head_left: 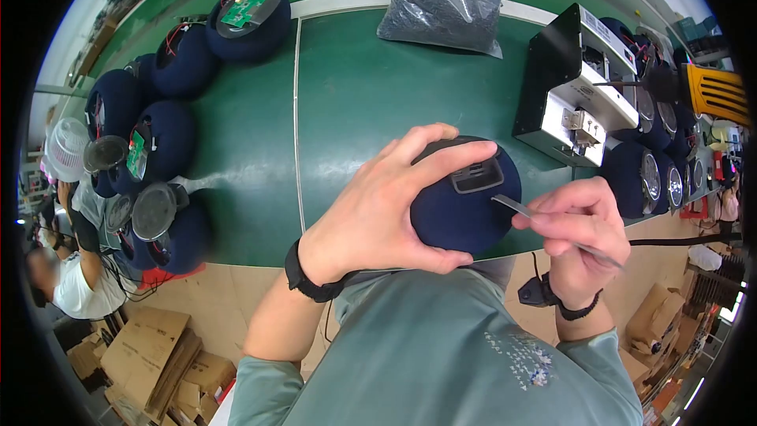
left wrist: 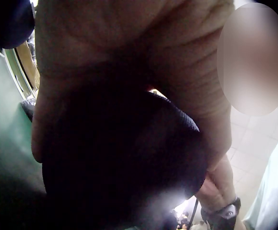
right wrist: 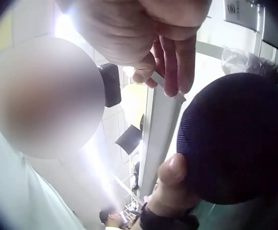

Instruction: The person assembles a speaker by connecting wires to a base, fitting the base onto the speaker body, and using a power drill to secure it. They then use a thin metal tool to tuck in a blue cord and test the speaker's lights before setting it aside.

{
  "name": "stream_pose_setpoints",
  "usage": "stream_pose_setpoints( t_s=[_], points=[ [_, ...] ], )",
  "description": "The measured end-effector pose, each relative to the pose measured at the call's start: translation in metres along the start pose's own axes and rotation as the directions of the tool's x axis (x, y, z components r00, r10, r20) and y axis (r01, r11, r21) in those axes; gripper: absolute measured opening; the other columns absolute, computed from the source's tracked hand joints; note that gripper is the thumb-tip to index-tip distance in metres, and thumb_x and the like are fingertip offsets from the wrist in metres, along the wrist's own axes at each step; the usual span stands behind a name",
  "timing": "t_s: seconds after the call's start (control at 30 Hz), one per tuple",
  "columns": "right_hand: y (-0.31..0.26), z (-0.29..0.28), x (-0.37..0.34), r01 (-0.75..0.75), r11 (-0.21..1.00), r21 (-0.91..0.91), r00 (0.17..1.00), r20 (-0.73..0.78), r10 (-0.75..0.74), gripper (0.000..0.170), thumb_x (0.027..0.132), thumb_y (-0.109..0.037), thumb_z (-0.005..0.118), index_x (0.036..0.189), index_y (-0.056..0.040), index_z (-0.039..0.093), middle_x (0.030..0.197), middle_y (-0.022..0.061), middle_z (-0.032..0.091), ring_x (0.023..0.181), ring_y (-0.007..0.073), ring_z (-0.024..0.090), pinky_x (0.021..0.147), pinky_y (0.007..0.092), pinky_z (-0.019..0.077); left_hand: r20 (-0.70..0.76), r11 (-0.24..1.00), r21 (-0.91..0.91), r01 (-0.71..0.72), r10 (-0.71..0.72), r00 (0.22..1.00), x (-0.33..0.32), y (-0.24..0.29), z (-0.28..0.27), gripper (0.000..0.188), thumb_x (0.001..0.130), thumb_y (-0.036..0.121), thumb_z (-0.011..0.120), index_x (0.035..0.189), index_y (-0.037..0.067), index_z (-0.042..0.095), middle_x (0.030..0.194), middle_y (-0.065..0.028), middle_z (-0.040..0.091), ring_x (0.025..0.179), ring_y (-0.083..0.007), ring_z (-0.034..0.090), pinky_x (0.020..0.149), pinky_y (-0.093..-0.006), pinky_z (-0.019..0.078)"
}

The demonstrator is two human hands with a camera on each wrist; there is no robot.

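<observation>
In the head view a round, navy fabric-covered speaker body (head_left: pixel 465 217) is over the bench's near edge. A black rectangular recess (head_left: pixel 478 177) shows on its upper side. My left hand (head_left: pixel 374 205) grips the body from the left, fingers over the top and thumb along the near side. To the right, my right hand (head_left: pixel 579 229) pinches slim metal tweezers (head_left: pixel 512 205), their tip close to the body below the recess. In the right wrist view the navy body (right wrist: pixel 237 139) is at the right, with a bit of the tweezers (right wrist: pixel 158 77) between the fingers. The left wrist view is mostly dark.
Several navy bodies (head_left: pixel 251 43) with open tops, wires and green boards stand at the left of the green bench (head_left: pixel 363 87). A bag of black bits (head_left: pixel 445 12) lies at the back. A black-and-white machine (head_left: pixel 579 95) stands right, near more navy bodies (head_left: pixel 631 177).
</observation>
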State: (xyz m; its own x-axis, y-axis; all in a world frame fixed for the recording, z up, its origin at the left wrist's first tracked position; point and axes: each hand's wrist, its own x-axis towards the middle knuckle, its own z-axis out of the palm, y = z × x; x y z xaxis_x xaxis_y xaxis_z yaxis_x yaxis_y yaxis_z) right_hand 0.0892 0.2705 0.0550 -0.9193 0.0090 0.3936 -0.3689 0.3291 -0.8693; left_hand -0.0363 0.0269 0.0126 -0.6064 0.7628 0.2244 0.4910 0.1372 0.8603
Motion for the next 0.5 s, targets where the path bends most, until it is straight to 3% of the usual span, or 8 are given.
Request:
stream_pose_setpoints(
  t_s=[0.07,0.1,0.17,0.5],
  points=[
    [-0.004,0.007,-0.003,0.02,0.988,-0.155,1.0,-0.012,-0.022,0.027,0.086,0.003,0.088,0.112,-0.0018,0.085,0.112,0.0182,0.078,0.096,0.0286,0.08,0.085,0.039,0.0699,-0.01,1.0,0.005,-0.006,0.006,1.0,-0.001,0.0,0.001,0.104,0.06,0.028,0.103,0.156,0.016,0.064,0.154,-0.02,0.059,0.133,-0.0421,0.067,0.108,-0.0494,0.0583],
    [-0.001,0.009,0.0,0.018,0.988,-0.156,1.0,-0.014,-0.021,0.027,0.086,0.003,0.088,0.112,-0.0018,0.085,0.112,0.0182,0.078,0.096,0.0286,0.08,0.085,0.039,0.0699,-0.007,1.0,0.004,-0.007,0.007,1.0,-0.001,0.0,0.001,0.104,0.06,0.028,0.103,0.156,0.016,0.064,0.154,-0.02,0.059,0.133,-0.0421,0.067,0.108,-0.0494,0.0583],
    [0.007,0.011,0.008,0.267,0.919,-0.29,0.963,0.118,-0.243,0.031,0.081,0.005,0.089,0.11,-0.0034,0.085,0.108,0.0138,0.08,0.095,0.0287,0.081,0.084,0.0408,0.0681,-0.016,1.0,0.018,-0.015,0.015,1.0,-0.002,0.0,0.002,0.104,0.06,0.027,0.104,0.155,0.016,0.065,0.154,-0.0207,0.059,0.133,-0.0418,0.068,0.108,-0.0491,0.0587],
    [-0.003,0.018,0.023,0.243,0.913,-0.328,0.966,0.165,-0.198,0.032,0.073,0.005,0.086,0.104,-0.0015,0.082,0.1,0.0137,0.08,0.09,0.0317,0.079,0.08,0.043,0.0656,-0.01,1.0,-0.001,-0.014,0.014,1.0,-0.006,-0.004,0.003,0.104,0.057,0.029,0.106,0.153,0.015,0.068,0.157,-0.0215,0.059,0.137,-0.0427,0.067,0.11,-0.0498,0.0585]
  ],
)
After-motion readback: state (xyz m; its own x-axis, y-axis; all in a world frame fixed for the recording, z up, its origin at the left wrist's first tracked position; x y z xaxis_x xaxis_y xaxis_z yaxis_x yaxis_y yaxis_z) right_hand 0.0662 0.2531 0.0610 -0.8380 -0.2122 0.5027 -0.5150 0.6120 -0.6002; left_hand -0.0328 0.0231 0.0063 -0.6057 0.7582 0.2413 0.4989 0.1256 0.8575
